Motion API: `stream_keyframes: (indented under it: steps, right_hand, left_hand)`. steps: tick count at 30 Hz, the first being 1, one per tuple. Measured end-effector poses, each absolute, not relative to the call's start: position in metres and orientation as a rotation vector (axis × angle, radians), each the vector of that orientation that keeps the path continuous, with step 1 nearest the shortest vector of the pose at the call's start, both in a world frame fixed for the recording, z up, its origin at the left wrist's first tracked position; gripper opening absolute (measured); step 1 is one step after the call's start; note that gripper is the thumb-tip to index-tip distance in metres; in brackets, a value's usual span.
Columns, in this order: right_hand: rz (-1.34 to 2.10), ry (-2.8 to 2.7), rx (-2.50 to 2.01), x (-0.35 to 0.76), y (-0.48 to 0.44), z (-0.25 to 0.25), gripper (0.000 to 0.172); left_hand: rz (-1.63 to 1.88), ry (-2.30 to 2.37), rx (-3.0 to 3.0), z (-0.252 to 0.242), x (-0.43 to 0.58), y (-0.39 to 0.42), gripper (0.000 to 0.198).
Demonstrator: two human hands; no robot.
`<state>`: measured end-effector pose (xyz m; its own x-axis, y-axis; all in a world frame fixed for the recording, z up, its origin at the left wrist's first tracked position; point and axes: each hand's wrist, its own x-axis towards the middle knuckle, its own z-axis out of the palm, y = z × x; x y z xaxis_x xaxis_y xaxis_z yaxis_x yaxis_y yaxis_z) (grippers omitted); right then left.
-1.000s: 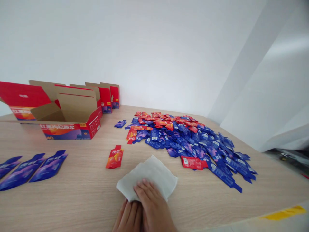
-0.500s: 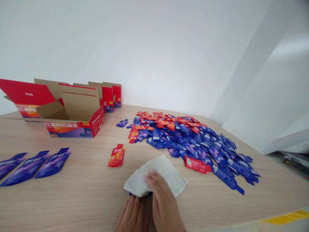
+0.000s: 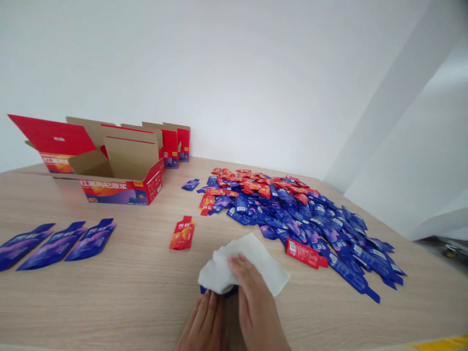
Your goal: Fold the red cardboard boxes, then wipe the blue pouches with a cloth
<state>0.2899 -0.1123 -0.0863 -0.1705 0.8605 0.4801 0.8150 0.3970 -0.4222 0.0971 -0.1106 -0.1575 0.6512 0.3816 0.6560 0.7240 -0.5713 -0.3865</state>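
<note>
**Sachets heaped right of centre, cartons along the back**

Open cartons (image 3: 120,190) stand along the far edge of the wooden table (image 3: 91,302), toward its left end. A sachet pile (image 3: 292,219) lies right of centre, with a lone sachet (image 3: 182,233) before it. Three sachets (image 3: 54,246) lie side by side near the left edge. A cloth (image 3: 243,263) lies near the front edge.

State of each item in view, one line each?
white cloth: crumpled, over a blue sachet
left hand: open, fingertips at cloth's near edge
right hand: open, resting on cloth
red sachet: flat, lying alone
three blue sachets: flat, side by side
sachet pile: loose, red and blue mixed
front carton: open, flaps up
rear cartons: upright
</note>
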Motion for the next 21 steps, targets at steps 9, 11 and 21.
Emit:
stream_keyframes:
  steps: [9, 11, 21]
  right_hand:
    - [0.118, -2.030, -1.598, 0.305, -0.097, -0.104, 0.070]
    - [0.101, -2.005, -1.635, 0.311, -0.097, -0.103, 0.067]
    - [0.117, -2.210, -1.316, 0.268, -0.118, -0.095, 0.074]
  left_hand:
    - [-0.690, -0.978, -2.223, -0.142, 0.097, -0.118, 0.053]
    - [-0.714, -1.038, -2.199, -0.144, 0.097, -0.120, 0.054]
    - [-0.593, -1.022, -2.215, -0.148, 0.087, -0.125, 0.043]
